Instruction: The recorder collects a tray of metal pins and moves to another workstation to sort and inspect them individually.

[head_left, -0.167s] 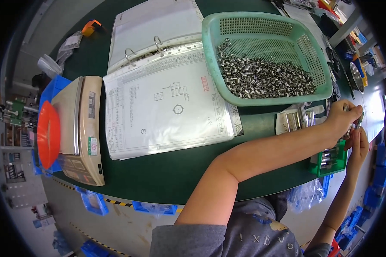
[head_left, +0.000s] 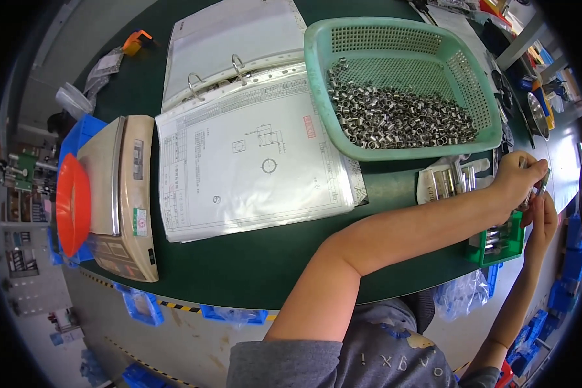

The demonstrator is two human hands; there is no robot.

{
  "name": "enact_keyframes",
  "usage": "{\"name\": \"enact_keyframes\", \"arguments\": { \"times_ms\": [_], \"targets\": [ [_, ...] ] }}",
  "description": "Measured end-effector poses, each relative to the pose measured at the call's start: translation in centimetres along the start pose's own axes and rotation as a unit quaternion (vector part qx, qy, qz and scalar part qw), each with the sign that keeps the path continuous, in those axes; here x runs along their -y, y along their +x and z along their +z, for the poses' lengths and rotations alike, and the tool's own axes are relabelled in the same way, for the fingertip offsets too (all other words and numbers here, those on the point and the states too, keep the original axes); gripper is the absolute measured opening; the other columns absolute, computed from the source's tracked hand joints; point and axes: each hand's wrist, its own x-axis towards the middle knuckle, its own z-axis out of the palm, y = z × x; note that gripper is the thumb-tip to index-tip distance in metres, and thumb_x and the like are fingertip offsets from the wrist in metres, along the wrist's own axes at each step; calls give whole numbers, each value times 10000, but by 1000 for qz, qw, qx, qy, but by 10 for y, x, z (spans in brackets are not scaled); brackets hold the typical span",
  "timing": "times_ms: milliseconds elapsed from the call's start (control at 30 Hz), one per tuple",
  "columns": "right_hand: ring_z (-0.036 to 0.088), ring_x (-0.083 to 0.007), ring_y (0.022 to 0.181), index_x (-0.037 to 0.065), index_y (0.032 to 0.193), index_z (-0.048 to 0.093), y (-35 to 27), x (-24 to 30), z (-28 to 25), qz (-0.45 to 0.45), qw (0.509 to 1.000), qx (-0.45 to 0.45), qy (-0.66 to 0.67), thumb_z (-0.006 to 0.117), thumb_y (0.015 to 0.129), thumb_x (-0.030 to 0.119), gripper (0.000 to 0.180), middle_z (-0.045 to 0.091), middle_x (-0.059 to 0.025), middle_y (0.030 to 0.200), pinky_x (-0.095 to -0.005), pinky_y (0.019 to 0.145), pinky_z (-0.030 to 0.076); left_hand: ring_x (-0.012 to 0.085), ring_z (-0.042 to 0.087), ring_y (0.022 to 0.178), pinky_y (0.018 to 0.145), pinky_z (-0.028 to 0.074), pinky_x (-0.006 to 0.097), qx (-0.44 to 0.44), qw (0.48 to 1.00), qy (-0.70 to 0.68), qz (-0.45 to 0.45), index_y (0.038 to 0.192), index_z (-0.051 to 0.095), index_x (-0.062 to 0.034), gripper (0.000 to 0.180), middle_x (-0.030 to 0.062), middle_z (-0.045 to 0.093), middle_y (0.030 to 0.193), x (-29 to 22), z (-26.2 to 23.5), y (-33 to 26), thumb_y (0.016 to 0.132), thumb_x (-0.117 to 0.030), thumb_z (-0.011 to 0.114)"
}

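Small metal part (head_left: pixel 542 183) pinched between both hands, left hand (head_left: pixel 514 178) grip clamped on it, right hand (head_left: pixel 542 220) just below, above green tray (head_left: pixel 498 249).

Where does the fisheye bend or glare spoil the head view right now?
Head view: table edge curves strongly toward the rim; both hands, left and right, sit squeezed at the far right; glare washes out the floor beside them; binder page stays sharp.
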Motion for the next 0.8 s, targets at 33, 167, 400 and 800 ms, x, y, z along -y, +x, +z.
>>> {"name": "enact_keyframes", "arguments": {
  "times_ms": [33, 167, 400, 800],
  "targets": [
    [394, -18, 475, 31, 800, 507, 0, -1, 0, -1, 1000, -1, -2, 424, 888, 223, 226, 443, 30, 574, -143, 441, 285, 125, 451, 501, 397, 363, 273, 0, 1000, -8, -2, 783, 503, -31, 225, 51, 488, 658, 0, 0, 0, 800, -244, 572],
    [391, -20, 476, 33, 798, 510, 2, -6, 1, 3, 1000, 4, 19, 426, 887, 226, 229, 437, 30, 569, -144, 441, 285, 129, 458, 507, 398, 364, 273, -9, 1000, -7, -3, 783, 501, -30, 220, 57, 492, 665, 0, -2, 2, 801, -239, 567],
    [385, -22, 491, 34, 749, 522, -8, 2, -6, 7, 999, -30, -21, 459, 868, 206, 219, 430, 37, 581, -159, 447, 283, 114, 466, 551, 449, 390, 248, -9, 1000, 15, 23, 783, 517, -39, 236, 52, 517, 702, 18, 10, 10, 794, -267, 578],
    [410, -91, 432, 28, 628, 500, -11, 47, 12, -83, 995, -36, -38, 651, 725, 157, 221, 448, -36, 501, -233, 405, 330, 71, 481, 563, 520, 400, 199, 109, 992, 60, 1, 814, 532, -32, 248, 11, 524, 679, -16, -5, -17, 859, -272, 490]
  ]
}}
